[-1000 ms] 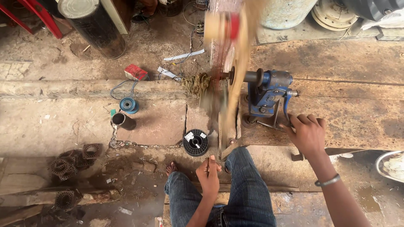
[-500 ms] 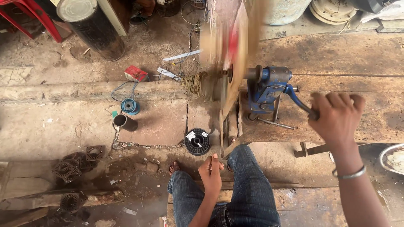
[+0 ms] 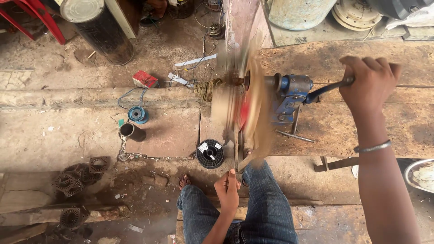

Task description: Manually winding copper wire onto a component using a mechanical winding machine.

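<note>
Head view: the right hand (image 3: 368,81), clenched on the crank (image 3: 326,88), has swung up from the bench (image 3: 352,131) since a second ago, so the winder (image 3: 246,101) spins blurred while the left hand (image 3: 228,192) keeps pinching the wire (image 3: 236,149) below it.

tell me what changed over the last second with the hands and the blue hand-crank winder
The right hand moved up from the wooden bench's front edge, turning the blue hand-crank winder's dark crank handle. The left hand stayed low by the knees; the black wire spool stayed put.
</note>
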